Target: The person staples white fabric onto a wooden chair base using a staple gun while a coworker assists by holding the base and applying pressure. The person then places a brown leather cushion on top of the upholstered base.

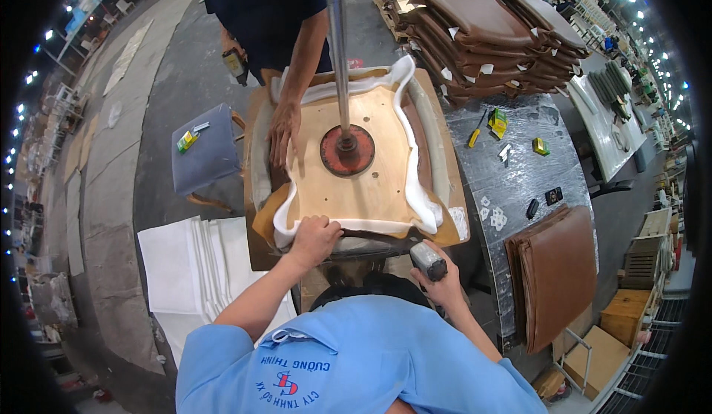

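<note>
A pale plywood seat board lies underside up, rimmed by white padding and brown covering. A round red press plate on a metal rod bears down on the board's middle. My left hand is closed over the padding at the near edge, left of centre. My right hand grips a grey staple gun by the near right corner; its grip is partly hidden. Across the board, a co-worker's hand rests on the left edge.
The co-worker's other hand holds another staple gun. On the left stand a blue-grey padded stool and white sheets. To the right, a wrapped table carries small boxes, a screwdriver and brown covers. More covers are stacked behind.
</note>
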Demonstrator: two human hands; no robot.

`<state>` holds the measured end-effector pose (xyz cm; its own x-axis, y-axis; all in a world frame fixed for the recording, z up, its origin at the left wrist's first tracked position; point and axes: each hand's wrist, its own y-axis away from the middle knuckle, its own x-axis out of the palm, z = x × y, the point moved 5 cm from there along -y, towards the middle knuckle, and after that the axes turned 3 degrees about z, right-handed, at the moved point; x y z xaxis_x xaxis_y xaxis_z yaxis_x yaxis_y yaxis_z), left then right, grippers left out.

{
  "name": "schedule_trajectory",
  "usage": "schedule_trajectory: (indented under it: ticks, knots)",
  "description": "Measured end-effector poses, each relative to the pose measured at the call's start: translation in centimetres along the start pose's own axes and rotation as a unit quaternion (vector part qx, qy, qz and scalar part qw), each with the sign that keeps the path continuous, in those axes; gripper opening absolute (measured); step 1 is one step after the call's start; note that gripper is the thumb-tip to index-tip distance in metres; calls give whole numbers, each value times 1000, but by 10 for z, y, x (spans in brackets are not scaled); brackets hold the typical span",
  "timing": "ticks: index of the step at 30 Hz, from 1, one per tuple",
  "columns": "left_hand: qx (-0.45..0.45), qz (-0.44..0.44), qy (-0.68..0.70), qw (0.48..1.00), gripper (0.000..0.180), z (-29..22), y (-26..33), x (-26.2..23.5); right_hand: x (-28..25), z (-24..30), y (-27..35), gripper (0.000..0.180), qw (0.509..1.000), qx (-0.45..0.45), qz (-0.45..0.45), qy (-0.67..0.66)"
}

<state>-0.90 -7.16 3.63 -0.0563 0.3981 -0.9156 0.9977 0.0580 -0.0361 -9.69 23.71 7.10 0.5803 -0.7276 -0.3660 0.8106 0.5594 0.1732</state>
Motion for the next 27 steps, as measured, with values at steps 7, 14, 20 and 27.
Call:
schedule_trajectory:
  ticks: [7,14,20,27]
  knots:
    - [-25,-102,83,991,13,-32,-23,33,-39,-10,-51,70,1000,-14,0,23]
    - [-82,-25,116,990,13,-49,-48,39,-60,-22,-83,68,999,36,30,0]
    - [32,-29,131,990,21,-93,-112,38,-58,-21,-80,66,999,19,26,7]
    - [66,101,60,991,21,-97,-152,67,-55,-16,-83,65,999,20,20,38]
